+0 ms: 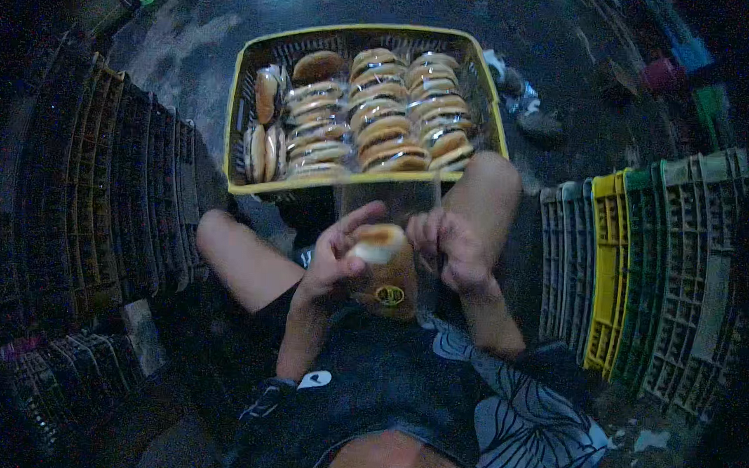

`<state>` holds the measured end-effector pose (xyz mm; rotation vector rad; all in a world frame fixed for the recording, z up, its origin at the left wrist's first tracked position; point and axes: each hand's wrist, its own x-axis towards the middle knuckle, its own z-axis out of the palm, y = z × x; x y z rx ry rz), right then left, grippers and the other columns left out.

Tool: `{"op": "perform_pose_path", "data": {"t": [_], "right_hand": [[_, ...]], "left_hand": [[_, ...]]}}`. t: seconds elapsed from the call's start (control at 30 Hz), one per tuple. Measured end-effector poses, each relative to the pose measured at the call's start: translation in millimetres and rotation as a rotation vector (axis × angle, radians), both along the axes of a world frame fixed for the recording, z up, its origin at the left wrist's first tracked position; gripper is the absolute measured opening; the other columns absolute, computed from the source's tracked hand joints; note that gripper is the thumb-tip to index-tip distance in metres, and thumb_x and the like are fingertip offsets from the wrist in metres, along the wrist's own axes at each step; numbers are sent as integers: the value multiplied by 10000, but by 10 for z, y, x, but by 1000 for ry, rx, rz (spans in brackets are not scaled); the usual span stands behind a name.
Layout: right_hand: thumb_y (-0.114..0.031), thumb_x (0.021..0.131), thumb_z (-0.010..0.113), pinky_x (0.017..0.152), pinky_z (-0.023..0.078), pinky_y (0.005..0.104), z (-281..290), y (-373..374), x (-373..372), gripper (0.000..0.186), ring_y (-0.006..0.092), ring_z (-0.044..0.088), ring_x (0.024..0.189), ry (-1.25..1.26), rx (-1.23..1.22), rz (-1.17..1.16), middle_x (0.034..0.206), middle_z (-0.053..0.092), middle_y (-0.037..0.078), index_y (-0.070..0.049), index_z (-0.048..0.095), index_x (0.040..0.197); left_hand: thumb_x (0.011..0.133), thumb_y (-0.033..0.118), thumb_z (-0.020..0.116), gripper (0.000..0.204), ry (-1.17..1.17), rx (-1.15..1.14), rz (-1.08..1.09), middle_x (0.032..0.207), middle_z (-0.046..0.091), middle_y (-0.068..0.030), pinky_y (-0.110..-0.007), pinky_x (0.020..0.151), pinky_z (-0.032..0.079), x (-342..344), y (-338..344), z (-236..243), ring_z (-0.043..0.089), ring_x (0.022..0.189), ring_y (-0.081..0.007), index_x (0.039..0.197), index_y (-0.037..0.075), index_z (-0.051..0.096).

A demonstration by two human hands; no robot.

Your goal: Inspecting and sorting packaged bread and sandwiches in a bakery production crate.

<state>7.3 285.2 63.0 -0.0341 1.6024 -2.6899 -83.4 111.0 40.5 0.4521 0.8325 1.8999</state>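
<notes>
My left hand [336, 257] grips a golden-brown bun [381, 271] with a pale top end, just in front of me at lap height. My right hand [444, 245] has its fingers curled on a clear plastic bag [421, 198] around the bun, which bears a yellow round label. Beyond my hands, a yellow-rimmed crate [498, 106] holds rows of round filled buns [383, 110], many in clear wrappers, some lying on edge.
My bare knees flank the crate's near side. Stacked dark crates [128, 201] stand at left; grey, green and yellow crates [604, 267] line the right. Pale and grey items [519, 99] lie on the dark floor [192, 30] beside the crate, with coloured containers [660, 75] at back right.
</notes>
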Motion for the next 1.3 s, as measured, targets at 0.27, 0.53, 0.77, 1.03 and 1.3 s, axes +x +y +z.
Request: {"op": "perform_pose_path", "data": {"t": [0.27, 0.53, 0.77, 1.03, 1.3], "right_hand": [[-254, 795, 529, 662, 389, 236, -200, -90, -144, 226, 91, 464, 722, -61, 6, -184, 742, 512, 6, -30, 524, 767], [-135, 779, 553, 767, 401, 252, 146, -190, -176, 161, 133, 517, 810, -41, 184, -138, 776, 545, 47, 3, 553, 863], [-121, 741, 592, 658, 442, 264, 102, -276, -176, 151, 136, 538, 699, -110, 327, -488, 725, 531, 32, -24, 532, 839], [-166, 737, 557, 711, 434, 340, -2, -146, -156, 181, 296, 558, 796, 134, 1298, -179, 839, 573, 154, -9, 558, 827], [-162, 745, 560, 738, 421, 349, -401, -497, 293, 250, 300, 530, 843, -26, 1387, -194, 858, 549, 156, -15, 525, 944]], "left_hand": [[662, 53, 667, 488, 181, 85, 424, 1111, 470, -143, -345, 916, 328, 233, 168, 80, 444, 1045, -212, 1091, -30, 450], [794, 176, 541, 179, 189, 15, 356, 848, 493, -39, -250, 702, 405, 111, 217, -56, 483, 761, -120, 824, 0, 527], [758, 74, 581, 294, 562, -384, 423, 812, 533, -50, -219, 661, 419, 194, 257, 4, 504, 740, -95, 1006, 5, 439], [759, 20, 545, 222, 667, -588, 438, 786, 574, -96, -247, 625, 447, 210, 117, 122, 551, 719, -130, 968, -7, 473], [833, 192, 442, 212, 169, -669, -93, 803, 541, -49, -283, 705, 385, 275, -102, -573, 493, 776, -133, 835, -2, 528]]}}
